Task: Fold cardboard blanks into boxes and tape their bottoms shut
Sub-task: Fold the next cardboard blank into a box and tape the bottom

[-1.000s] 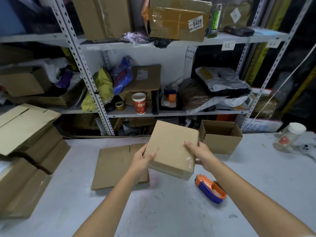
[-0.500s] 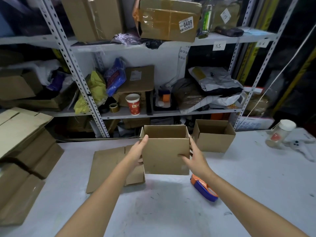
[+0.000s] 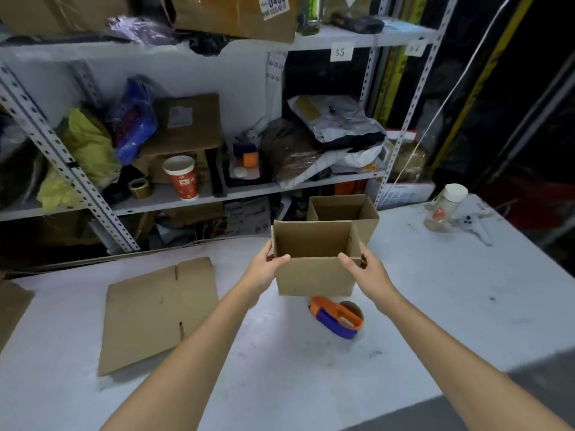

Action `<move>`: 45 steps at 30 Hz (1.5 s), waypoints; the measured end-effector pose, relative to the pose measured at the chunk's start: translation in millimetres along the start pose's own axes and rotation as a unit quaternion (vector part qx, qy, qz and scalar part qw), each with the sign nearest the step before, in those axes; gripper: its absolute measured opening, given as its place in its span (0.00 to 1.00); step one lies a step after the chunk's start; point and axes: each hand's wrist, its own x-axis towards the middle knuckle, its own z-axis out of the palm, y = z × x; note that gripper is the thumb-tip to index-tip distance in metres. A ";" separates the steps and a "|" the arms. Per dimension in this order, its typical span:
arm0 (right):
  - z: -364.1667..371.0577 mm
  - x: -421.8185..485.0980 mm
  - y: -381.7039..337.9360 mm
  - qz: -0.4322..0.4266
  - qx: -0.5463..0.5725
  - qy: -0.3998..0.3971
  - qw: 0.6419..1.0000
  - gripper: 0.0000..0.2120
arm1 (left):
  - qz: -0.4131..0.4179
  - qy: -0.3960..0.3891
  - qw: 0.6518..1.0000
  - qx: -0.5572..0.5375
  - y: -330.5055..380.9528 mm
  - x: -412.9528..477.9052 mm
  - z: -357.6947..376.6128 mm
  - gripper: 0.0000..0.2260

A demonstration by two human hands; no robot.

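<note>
A small folded cardboard box [image 3: 314, 276] is upright with its open top facing me, held above the white table [image 3: 435, 306]. My left hand [image 3: 267, 264] grips its left side, thumb over the front rim. My right hand [image 3: 362, 269] grips its right side the same way. Behind it, touching or nearly so, stands a second open box [image 3: 367, 213]. A flat cardboard blank [image 3: 155, 312] lies on the table to the left. An orange and blue tape dispenser [image 3: 337, 318] lies just below the held box.
A metal shelf rack [image 3: 77, 188] full of parcels, bags and a red paper cup [image 3: 182, 178] runs along the table's far edge. A clear jar with a white lid [image 3: 445, 206] stands at the far right. More cardboard [image 3: 12, 306] shows at the left edge.
The box was turned from bottom-up to open-top-up, then carried away from me towards the second box. My view has shifted to the right.
</note>
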 end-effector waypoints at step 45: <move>-122.3 116.7 80.0 0.126 -0.103 -0.058 0.985 0.30 | -0.057 0.113 0.969 0.212 -7.6 84.6 112.2 0.21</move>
